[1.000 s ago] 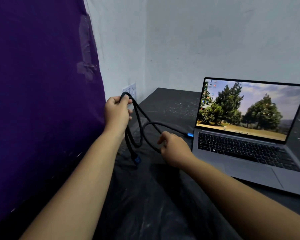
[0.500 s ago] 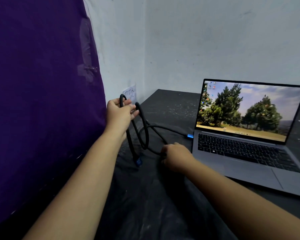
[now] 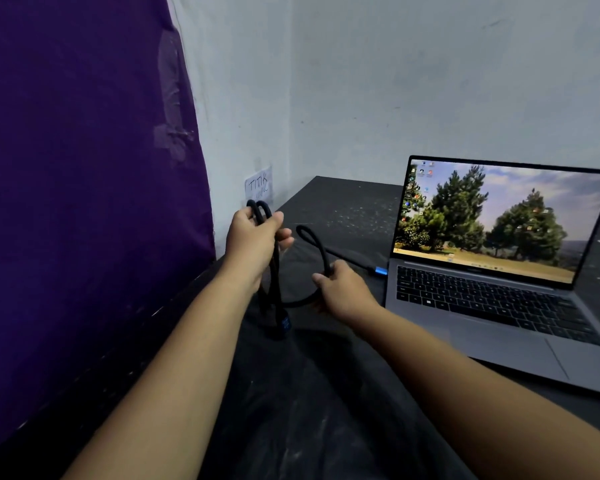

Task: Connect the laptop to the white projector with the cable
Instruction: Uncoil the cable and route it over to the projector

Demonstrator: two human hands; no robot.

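A grey laptop (image 3: 492, 306) stands open on the dark table at the right, its screen lit with a picture of trees. A black cable (image 3: 321, 252) has one blue-tipped plug (image 3: 380, 270) at the laptop's left side. My left hand (image 3: 257, 237) grips two bends of the cable above the table. The cable's other plug (image 3: 284, 323), black with a blue mark, hangs below that hand. My right hand (image 3: 343, 289) holds a loop of the cable just left of the laptop. No white projector is in view.
A purple cloth (image 3: 84, 168) hangs along the left wall. A small paper note (image 3: 258, 187) with handwriting is stuck on the wall behind my left hand. The table (image 3: 343, 209) is covered in dark sheeting and meets the grey wall at the back.
My right hand has risen off the table with a loop of cable. My left hand has gathered a second bend of cable. The view has shifted slightly.
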